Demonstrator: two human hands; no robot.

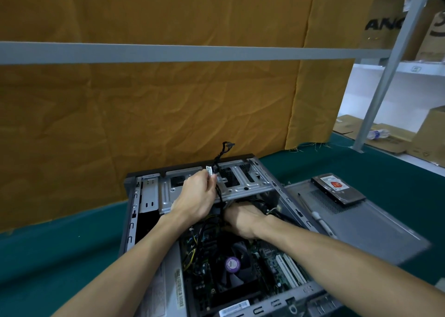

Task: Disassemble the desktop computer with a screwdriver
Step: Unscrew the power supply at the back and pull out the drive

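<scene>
Left hand [196,197] pinches the black cable [218,165], soft and light, best taken at its plug end, not mid-run. Right hand [243,220], just beside it and lower, reaches under the drive cage [240,182]; its grip is hidden, cannot tell. Case [149,196] heavy, stiff, sharp-edged. Screwdriver [315,214] lies right of both hands on the panel [361,225].

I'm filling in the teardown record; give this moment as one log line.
left hand: grips black cable | right hand: inside open case, grip hidden | hard drive: on side panel | screwdriver: idle on panel
</scene>
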